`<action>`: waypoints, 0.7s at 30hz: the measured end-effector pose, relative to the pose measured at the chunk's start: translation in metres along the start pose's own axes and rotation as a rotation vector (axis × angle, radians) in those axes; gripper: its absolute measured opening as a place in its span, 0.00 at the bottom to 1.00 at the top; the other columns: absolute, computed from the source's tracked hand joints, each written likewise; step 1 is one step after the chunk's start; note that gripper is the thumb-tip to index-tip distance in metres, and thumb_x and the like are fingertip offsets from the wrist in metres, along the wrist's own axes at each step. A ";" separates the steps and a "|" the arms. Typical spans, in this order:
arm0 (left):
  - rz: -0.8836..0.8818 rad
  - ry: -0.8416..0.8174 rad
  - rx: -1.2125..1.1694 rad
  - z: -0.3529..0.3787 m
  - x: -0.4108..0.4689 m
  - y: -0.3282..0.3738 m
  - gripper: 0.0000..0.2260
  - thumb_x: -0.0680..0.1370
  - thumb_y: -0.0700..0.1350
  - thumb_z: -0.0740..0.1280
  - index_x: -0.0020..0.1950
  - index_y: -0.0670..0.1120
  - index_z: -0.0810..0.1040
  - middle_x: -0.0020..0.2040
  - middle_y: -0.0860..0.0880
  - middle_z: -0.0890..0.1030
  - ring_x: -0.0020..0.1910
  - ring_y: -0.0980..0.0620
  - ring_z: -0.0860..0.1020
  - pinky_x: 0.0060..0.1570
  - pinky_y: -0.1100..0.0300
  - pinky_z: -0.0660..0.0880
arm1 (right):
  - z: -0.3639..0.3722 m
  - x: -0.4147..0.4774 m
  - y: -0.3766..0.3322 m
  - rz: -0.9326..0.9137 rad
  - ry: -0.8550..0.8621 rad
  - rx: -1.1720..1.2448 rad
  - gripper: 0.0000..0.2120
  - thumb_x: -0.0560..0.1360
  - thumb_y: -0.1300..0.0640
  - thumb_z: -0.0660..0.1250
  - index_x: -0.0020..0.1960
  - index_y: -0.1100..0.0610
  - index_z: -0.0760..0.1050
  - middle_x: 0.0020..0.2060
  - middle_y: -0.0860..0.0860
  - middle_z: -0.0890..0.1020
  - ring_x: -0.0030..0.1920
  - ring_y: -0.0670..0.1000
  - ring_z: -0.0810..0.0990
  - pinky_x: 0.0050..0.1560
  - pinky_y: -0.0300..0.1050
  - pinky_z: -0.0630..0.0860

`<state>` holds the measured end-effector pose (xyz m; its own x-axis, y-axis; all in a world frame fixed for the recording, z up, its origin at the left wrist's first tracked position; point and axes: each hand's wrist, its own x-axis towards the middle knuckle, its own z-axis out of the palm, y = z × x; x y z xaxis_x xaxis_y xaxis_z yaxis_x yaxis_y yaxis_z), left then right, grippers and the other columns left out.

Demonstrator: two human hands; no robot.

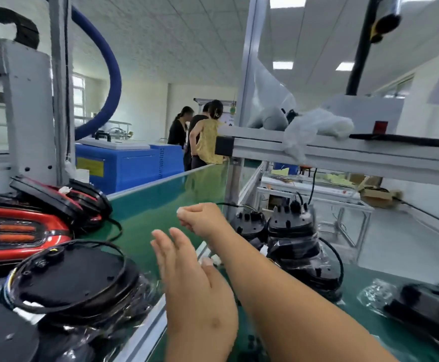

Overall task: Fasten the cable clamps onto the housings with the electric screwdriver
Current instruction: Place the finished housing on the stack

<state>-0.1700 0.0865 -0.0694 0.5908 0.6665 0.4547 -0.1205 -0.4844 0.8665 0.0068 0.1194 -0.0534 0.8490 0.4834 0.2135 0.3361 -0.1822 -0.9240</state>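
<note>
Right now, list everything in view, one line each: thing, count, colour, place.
housings: at least five, black, two discs near left, the others stacked at right
tail lamps: two or more, red and black, stacked far left
conveyor belt: one, green, running down the middle
hose: one, blue, arching upper left
crate: one, blue, behind the belt at left
plastic bag: one, clear, on the shelf rail, which is grey
people: three, at the belt's far end
left grip: one bare hand, fingers straight, above the belt's near edge
right grip: one bare hand, fingers curled, nothing plainly seen in it, reaching forward
</note>
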 end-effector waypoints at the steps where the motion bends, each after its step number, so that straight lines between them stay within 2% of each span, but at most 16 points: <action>1: 0.019 -0.033 -0.003 0.010 0.006 0.005 0.28 0.82 0.41 0.52 0.77 0.48 0.39 0.71 0.59 0.30 0.69 0.65 0.32 0.63 0.69 0.34 | -0.018 -0.004 0.001 0.010 0.030 -0.002 0.04 0.74 0.54 0.70 0.45 0.52 0.82 0.32 0.46 0.80 0.32 0.43 0.74 0.44 0.43 0.72; 5: 0.025 -0.235 -0.011 0.061 0.035 0.020 0.26 0.82 0.40 0.53 0.78 0.42 0.45 0.78 0.47 0.41 0.76 0.53 0.39 0.70 0.65 0.40 | -0.093 -0.023 0.010 0.039 0.190 -0.004 0.06 0.74 0.56 0.69 0.49 0.54 0.83 0.32 0.45 0.79 0.32 0.43 0.74 0.40 0.41 0.72; 8: -0.025 -0.368 0.011 0.108 0.053 0.030 0.24 0.82 0.42 0.54 0.77 0.41 0.53 0.78 0.44 0.50 0.77 0.49 0.50 0.71 0.62 0.49 | -0.150 -0.035 0.017 0.054 0.327 -0.010 0.07 0.75 0.57 0.70 0.51 0.56 0.83 0.36 0.47 0.80 0.36 0.43 0.75 0.43 0.42 0.74; 11: -0.037 -0.481 0.028 0.153 0.069 0.032 0.19 0.81 0.42 0.56 0.73 0.41 0.64 0.71 0.39 0.68 0.67 0.41 0.69 0.58 0.60 0.66 | -0.198 -0.045 0.026 0.054 0.508 -0.127 0.09 0.75 0.57 0.68 0.51 0.58 0.84 0.36 0.48 0.80 0.38 0.47 0.76 0.44 0.41 0.73; 13: -0.066 -0.548 0.020 0.178 0.077 0.032 0.18 0.81 0.41 0.56 0.71 0.41 0.67 0.64 0.37 0.75 0.60 0.38 0.74 0.55 0.55 0.71 | -0.222 -0.053 0.034 0.068 0.625 -0.176 0.08 0.74 0.57 0.67 0.50 0.55 0.84 0.35 0.48 0.82 0.39 0.49 0.79 0.46 0.43 0.76; 15: -0.101 -0.575 0.051 0.198 0.084 0.031 0.16 0.81 0.40 0.56 0.67 0.37 0.71 0.61 0.35 0.76 0.59 0.37 0.75 0.57 0.51 0.73 | -0.241 -0.056 0.041 0.128 0.675 -0.279 0.09 0.75 0.55 0.66 0.39 0.55 0.83 0.34 0.54 0.82 0.39 0.54 0.80 0.46 0.47 0.76; 17: -0.144 -0.586 0.082 0.211 0.088 0.028 0.15 0.81 0.39 0.56 0.63 0.33 0.73 0.61 0.33 0.76 0.60 0.37 0.75 0.58 0.50 0.73 | -0.251 -0.055 0.049 0.239 0.640 -0.390 0.18 0.77 0.52 0.64 0.30 0.59 0.73 0.28 0.56 0.75 0.31 0.54 0.75 0.39 0.46 0.72; 18: -0.171 -0.595 0.075 0.215 0.089 0.027 0.14 0.80 0.38 0.57 0.61 0.31 0.74 0.60 0.33 0.76 0.60 0.36 0.75 0.58 0.50 0.73 | -0.253 -0.054 0.053 0.303 0.605 -0.403 0.19 0.77 0.49 0.63 0.32 0.58 0.73 0.29 0.54 0.75 0.32 0.53 0.74 0.40 0.45 0.71; 19: -0.199 -0.599 0.054 0.218 0.090 0.026 0.14 0.80 0.37 0.57 0.60 0.31 0.74 0.60 0.32 0.76 0.60 0.36 0.75 0.57 0.50 0.74 | -0.252 -0.052 0.057 0.357 0.556 -0.383 0.19 0.77 0.45 0.63 0.40 0.60 0.76 0.35 0.54 0.79 0.37 0.52 0.77 0.43 0.45 0.72; 20: -0.219 -0.593 0.039 0.222 0.091 0.024 0.14 0.80 0.37 0.57 0.60 0.30 0.74 0.60 0.32 0.76 0.60 0.36 0.75 0.56 0.50 0.74 | -0.250 -0.050 0.060 0.396 0.524 -0.315 0.25 0.77 0.41 0.62 0.53 0.64 0.77 0.45 0.56 0.81 0.45 0.54 0.79 0.48 0.45 0.74; 21: -0.237 -0.597 0.027 0.224 0.093 0.023 0.14 0.80 0.36 0.57 0.61 0.30 0.74 0.60 0.32 0.76 0.60 0.37 0.75 0.56 0.51 0.73 | -0.249 -0.047 0.063 0.422 0.509 -0.241 0.32 0.75 0.38 0.62 0.62 0.66 0.73 0.54 0.58 0.80 0.52 0.57 0.79 0.53 0.47 0.75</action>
<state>0.0607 0.0103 -0.0538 0.9424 0.3305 0.0518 0.0834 -0.3820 0.9204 0.0892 -0.1279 -0.0430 0.9923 -0.1208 0.0282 -0.0334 -0.4789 -0.8772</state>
